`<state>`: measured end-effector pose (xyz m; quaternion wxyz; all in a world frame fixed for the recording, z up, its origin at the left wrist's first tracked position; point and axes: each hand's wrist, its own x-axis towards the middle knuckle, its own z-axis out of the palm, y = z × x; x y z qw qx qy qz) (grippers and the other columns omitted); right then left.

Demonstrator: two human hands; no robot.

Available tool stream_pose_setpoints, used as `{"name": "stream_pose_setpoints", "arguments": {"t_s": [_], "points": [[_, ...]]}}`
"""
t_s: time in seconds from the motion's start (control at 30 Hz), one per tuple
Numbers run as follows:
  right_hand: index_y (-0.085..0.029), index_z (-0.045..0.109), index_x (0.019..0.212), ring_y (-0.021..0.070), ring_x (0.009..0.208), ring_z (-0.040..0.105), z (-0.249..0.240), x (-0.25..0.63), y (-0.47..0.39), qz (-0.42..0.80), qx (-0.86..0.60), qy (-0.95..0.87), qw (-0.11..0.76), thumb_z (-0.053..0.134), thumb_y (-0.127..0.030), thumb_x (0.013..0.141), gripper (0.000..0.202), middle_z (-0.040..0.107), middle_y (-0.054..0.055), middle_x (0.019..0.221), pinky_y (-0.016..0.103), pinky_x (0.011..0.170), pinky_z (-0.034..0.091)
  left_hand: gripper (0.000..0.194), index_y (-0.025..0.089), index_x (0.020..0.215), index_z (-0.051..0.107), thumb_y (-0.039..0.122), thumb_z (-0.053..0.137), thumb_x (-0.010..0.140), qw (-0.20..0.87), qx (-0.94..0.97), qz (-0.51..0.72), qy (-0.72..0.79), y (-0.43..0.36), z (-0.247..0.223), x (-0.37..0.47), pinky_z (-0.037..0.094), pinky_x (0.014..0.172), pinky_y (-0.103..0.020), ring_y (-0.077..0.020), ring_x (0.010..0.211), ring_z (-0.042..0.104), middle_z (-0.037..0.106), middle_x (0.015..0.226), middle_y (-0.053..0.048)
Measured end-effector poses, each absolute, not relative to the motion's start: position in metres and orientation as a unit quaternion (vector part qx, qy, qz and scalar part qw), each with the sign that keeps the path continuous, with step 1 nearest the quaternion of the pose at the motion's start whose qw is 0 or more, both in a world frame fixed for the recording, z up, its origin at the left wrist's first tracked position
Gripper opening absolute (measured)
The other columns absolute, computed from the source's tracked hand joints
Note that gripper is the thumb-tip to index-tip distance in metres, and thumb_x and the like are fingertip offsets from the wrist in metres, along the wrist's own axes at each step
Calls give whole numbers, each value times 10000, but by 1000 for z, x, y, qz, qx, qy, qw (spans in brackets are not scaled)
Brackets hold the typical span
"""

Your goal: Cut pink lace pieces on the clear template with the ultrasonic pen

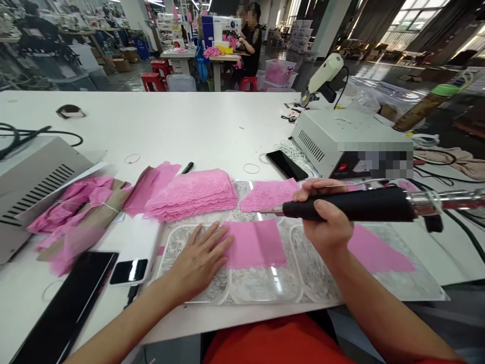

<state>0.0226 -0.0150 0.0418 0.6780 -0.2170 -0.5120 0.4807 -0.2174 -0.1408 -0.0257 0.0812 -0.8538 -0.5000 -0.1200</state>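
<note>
My left hand lies flat with fingers outstretched, its fingertips on the left edge of a smooth pink fabric piece. That piece rests on a clear plastic sheet with rounded outlines. My right hand is wrapped around a corded tool with a black grip and thin metal tip. The tip points left, over the gap between the smooth piece and a pink lace piece; whether it touches anything, I cannot tell. Another pink piece lies partly behind my right forearm. A stack of pink lace pieces sits beyond my left hand.
Grey vented boxes stand left and right. A black phone lies near the right box. At left are a white power bank, a black slab-like device and tied pink fabric bundles. A person sits at a sewing machine beyond.
</note>
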Motion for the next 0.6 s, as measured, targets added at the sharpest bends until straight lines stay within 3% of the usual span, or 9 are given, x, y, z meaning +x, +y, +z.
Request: {"name": "stream_pose_setpoints", "arguments": {"t_s": [0.3, 0.6], "points": [[-228, 617, 840, 133, 635, 540, 26, 77, -16, 464, -269, -471, 701, 589, -211, 650, 193, 581, 15, 839, 344, 628, 490, 356, 171, 1305, 548, 153, 415, 975, 67, -852, -156, -495, -124, -13, -200, 313, 1144, -499, -256, 1327, 469, 610, 1311, -96], [-223, 623, 855, 133, 634, 545, 23, 87, -14, 483, -254, -459, 702, 607, -229, 666, 189, 580, 17, 838, 339, 606, 489, 406, 161, 1404, 445, 275, 360, 1023, 35, -887, -87, -452, -102, -19, -148, 404, 1099, -494, -286, 1380, 398, 437, 1484, -109]]}}
